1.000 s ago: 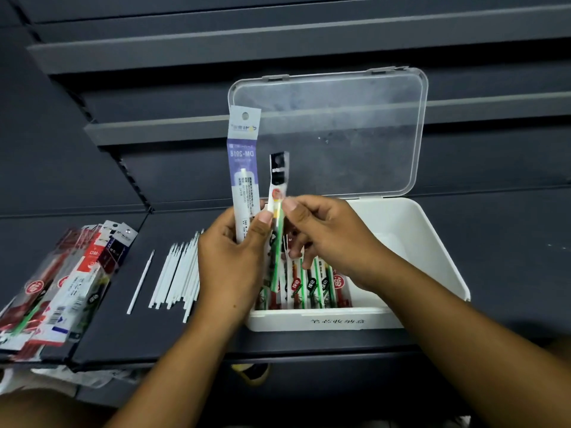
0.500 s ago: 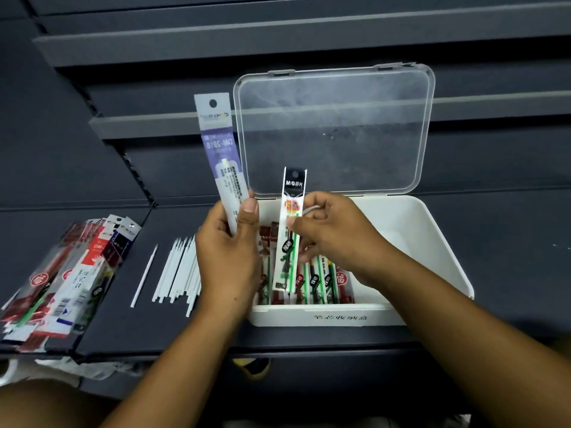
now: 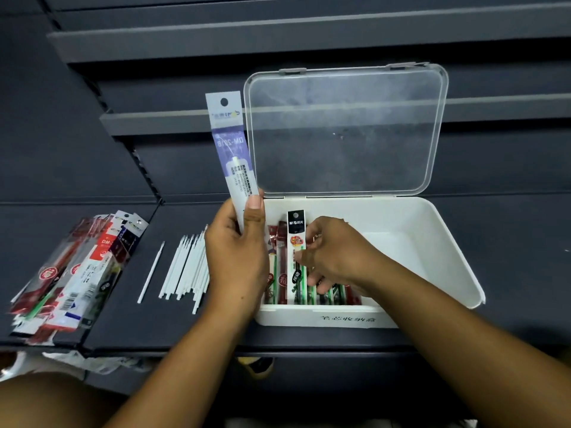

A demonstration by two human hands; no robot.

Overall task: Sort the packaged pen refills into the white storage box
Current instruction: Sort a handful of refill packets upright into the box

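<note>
The white storage box (image 3: 432, 242) sits open on the dark shelf, its clear lid (image 3: 346, 131) standing up behind it. Several packaged refills (image 3: 279, 273) stand in its left end. My left hand (image 3: 234, 261) holds a purple-and-white refill pack (image 3: 231, 149) upright just left of the box. My right hand (image 3: 333, 257) is inside the box, pinching a green refill pack with a black header (image 3: 296, 242) among the packs standing there.
A heap of packaged refills (image 3: 77, 273) lies at the left end of the shelf. Loose white refill tubes (image 3: 185, 267) lie between that heap and the box. Dark slatted shelving rises behind. The right half of the box holds nothing.
My right hand has carried the green pack down into the box. My left hand has kept the purple pack upright, tilted a little to the left.
</note>
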